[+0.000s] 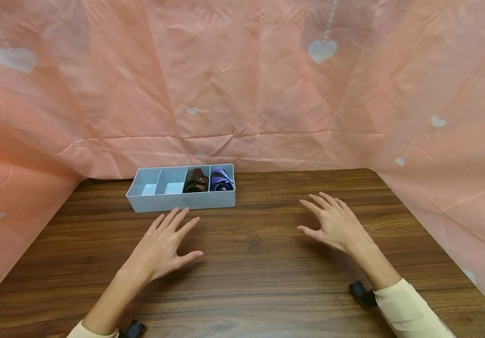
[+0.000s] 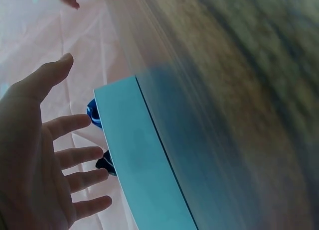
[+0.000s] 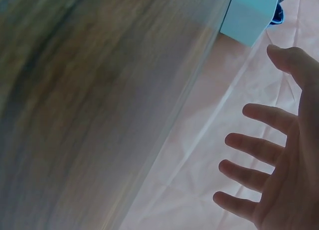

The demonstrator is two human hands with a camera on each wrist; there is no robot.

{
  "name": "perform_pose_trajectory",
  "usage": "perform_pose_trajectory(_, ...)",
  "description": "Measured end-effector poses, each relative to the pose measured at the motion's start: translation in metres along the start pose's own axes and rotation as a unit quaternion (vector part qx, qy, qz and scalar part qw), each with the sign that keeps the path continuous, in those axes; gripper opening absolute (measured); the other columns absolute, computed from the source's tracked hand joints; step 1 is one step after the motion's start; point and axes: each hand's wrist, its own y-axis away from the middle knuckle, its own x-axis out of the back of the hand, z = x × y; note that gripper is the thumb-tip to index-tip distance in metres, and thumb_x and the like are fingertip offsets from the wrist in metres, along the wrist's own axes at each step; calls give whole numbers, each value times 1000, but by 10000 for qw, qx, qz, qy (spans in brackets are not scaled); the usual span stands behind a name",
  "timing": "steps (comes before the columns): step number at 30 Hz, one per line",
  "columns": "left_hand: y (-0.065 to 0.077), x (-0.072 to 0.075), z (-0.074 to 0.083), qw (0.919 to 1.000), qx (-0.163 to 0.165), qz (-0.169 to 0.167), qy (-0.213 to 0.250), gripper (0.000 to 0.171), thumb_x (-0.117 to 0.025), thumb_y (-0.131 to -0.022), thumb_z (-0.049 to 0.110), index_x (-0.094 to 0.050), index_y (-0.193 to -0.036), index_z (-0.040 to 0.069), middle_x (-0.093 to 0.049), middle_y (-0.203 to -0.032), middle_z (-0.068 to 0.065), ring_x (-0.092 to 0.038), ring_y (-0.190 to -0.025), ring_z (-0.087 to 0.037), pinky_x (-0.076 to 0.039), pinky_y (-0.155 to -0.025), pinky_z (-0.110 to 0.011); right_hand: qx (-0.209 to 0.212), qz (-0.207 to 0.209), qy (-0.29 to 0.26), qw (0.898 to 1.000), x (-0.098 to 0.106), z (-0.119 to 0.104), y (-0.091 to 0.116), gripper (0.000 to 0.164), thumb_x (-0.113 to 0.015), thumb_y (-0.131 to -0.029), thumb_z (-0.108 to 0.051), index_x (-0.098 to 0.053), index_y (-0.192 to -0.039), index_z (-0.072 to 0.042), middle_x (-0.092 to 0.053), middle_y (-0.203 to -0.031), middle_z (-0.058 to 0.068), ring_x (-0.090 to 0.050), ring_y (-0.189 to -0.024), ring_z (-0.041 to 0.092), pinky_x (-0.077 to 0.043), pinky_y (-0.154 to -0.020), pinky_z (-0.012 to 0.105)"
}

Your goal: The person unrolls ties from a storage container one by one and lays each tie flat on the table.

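My left hand [image 1: 159, 249] hovers over the table in front of a pale blue divided box [image 1: 183, 202], fingers spread and holding nothing. In the head view its fingertips come right up to the box's front wall. Two rolled neckties lie in the box: a dark brown one [image 1: 196, 181] in the third compartment from the left, and a purple and black striped one [image 1: 221, 180] in the rightmost. The two left compartments hold nothing. Off to the right of the box, my right hand [image 1: 337, 225] is held over the table, its fingers spread and grasping nothing.
The brown wood-grain table [image 1: 255, 281] spreads under both hands. A pink curtain [image 1: 259, 94] with pale hearts hangs around its back and sides, just behind the box. Dark straps [image 1: 363, 295] sit at both wrists, by the cream sleeves.
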Motion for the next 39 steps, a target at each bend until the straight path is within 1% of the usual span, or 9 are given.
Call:
perform_pose_trajectory(7,-2,-2,4,9999,-107,-14,15,77,-69,-89,62,-57,-148,14,-49,-153,-22,-44,-143,-44,-35,-114,-63,27,-26,-24,10000,-2,-2,-5,69,-71,-92,-51,-58,-146,-11,-54,-148,24,-47,-137,51,-39,-107,66)
perform_pose_trajectory(17,-6,-5,10,9997,-214,-76,10,76,-68,-90,63,-58,-147,14,-49,-154,-21,-43,-144,-42,-35,-114,-62,223,79,71,9997,-4,-7,-17,68,-70,-92,-51,-59,-146,-11,-56,-147,22,-47,-137,49,-41,-106,66)
perform_pose_trajectory(26,-9,-4,13,9996,-262,-85,-30,76,-67,-90,64,-58,-147,15,-49,-154,-20,-43,-144,-42,-35,-114,-61,265,103,122,9995,-5,-10,-23,69,-70,-93,-52,-58,-146,-11,-56,-147,22,-48,-137,47,-41,-106,65)
perform_pose_trajectory(33,-11,-4,17,9995,-274,-165,62,75,-67,-90,63,-59,-147,15,-48,-155,-20,-41,-145,-42,-34,-115,-61,266,55,93,9996,-5,-15,-28,69,-71,-92,-52,-58,-147,-11,-56,-147,22,-48,-137,48,-42,-105,65)
perform_pose_trajectory(39,-13,-4,19,9995,-272,-109,84,75,-67,-90,63,-58,-147,16,-48,-155,-19,-41,-146,-41,-34,-115,-61,207,3,76,9998,-5,-16,-32,72,-71,-92,-54,-57,-148,-11,-54,-149,21,-47,-138,47,-41,-106,65)
